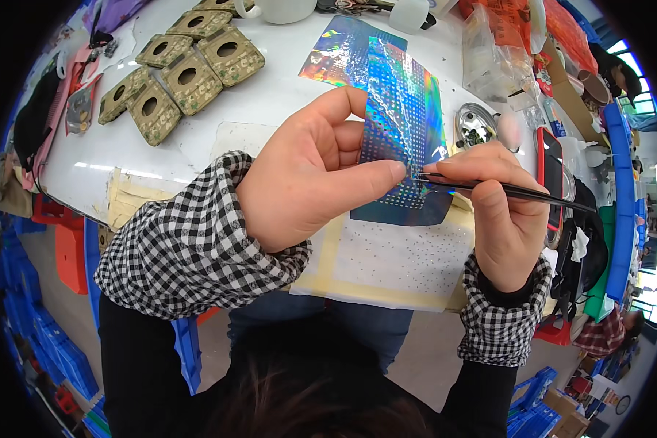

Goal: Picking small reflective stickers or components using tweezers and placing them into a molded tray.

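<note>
My left hand (314, 164) is closed on a shiny blue holographic sheet (394, 102) patterned with rows of tiny dots, thumb in front and fingers behind. The sheet is lifted above the table and bends slightly. In my right hand (507, 204) is a pair of black tweezers (518, 191), pinched between thumb and fingers. Their tips meet the sheet beside my left thumb; whether they grip a dot is too small to tell. Below lies a white paper (358, 263) edged with yellowish tape and scattered with many tiny dark specks. Behind the raised sheet lies another holographic sheet (328, 55).
Several camouflage fabric pieces with round holes (190, 77) lie at the far left. A round clear dish (477, 124) of small dark bits stands right of the sheet, near a red-edged phone (550, 160). Plastic bags (500, 62) crowd the far right. A white mug (285, 9) stands at the back.
</note>
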`<control>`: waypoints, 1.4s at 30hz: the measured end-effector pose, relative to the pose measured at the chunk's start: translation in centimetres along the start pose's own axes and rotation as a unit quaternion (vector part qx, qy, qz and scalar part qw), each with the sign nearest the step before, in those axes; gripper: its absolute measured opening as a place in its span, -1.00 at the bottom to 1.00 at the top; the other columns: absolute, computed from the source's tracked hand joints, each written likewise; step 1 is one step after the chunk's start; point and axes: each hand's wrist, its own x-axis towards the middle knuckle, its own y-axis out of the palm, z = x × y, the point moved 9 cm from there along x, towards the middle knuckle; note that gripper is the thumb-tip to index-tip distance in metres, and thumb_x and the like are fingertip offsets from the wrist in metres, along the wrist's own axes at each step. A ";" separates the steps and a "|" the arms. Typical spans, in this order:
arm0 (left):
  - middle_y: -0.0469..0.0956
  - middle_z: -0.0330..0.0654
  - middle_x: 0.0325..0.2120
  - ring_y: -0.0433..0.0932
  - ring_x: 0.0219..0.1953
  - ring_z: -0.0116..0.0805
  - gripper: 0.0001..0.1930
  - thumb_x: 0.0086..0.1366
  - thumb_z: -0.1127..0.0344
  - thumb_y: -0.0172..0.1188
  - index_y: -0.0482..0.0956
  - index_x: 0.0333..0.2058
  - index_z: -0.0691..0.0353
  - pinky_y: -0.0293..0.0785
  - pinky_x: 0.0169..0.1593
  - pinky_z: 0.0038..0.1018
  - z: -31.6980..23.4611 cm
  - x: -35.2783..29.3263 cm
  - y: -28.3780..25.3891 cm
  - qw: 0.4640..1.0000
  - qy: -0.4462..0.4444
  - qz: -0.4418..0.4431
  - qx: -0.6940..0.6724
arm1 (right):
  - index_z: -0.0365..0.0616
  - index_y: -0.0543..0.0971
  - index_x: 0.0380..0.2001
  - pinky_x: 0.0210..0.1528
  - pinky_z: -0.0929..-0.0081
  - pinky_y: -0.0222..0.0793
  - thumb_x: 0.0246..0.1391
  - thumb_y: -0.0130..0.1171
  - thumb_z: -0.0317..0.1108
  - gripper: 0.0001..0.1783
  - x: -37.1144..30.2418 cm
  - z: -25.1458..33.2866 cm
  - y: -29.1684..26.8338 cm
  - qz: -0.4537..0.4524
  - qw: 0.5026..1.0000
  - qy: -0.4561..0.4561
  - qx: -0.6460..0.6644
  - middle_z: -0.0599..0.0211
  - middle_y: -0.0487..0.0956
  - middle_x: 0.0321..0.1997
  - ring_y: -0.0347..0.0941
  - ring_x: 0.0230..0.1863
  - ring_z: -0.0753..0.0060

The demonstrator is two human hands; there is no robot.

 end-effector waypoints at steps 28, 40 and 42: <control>0.48 -0.11 -0.17 0.45 -0.10 -0.45 -0.64 0.14 0.56 0.10 0.25 -0.08 0.33 0.39 0.00 -0.53 -0.3 0.0 0.6 1.000 0.020 0.018 0.001 | -0.29 0.59 -0.36 -0.28 0.64 0.27 0.06 0.13 -0.39 -0.83 -0.3 -0.5 -0.4 -0.032 0.997 0.024 0.063 0.27 0.53 -0.38 0.39 -0.34 0.53; 0.48 -0.13 -0.17 0.46 -0.13 -0.48 -0.62 0.14 0.56 0.10 0.25 -0.06 0.32 0.39 -0.02 -0.56 -0.3 -0.1 0.5 1.000 0.024 0.016 0.010 | -0.32 0.59 -0.38 -0.26 0.62 0.28 0.10 0.08 -0.37 -0.80 -0.2 -0.7 -0.4 -0.026 0.997 0.031 0.062 0.28 0.52 -0.39 0.40 -0.33 0.53; 0.48 -0.13 -0.17 0.46 -0.13 -0.48 -0.62 0.13 0.56 0.10 0.25 -0.06 0.32 0.39 -0.02 -0.56 -0.3 -0.1 0.6 1.000 0.023 0.017 0.011 | -0.32 0.59 -0.38 -0.26 0.62 0.28 0.10 0.07 -0.37 -0.79 -0.4 -0.9 -0.4 -0.032 0.997 0.033 0.067 0.27 0.52 -0.39 0.40 -0.33 0.53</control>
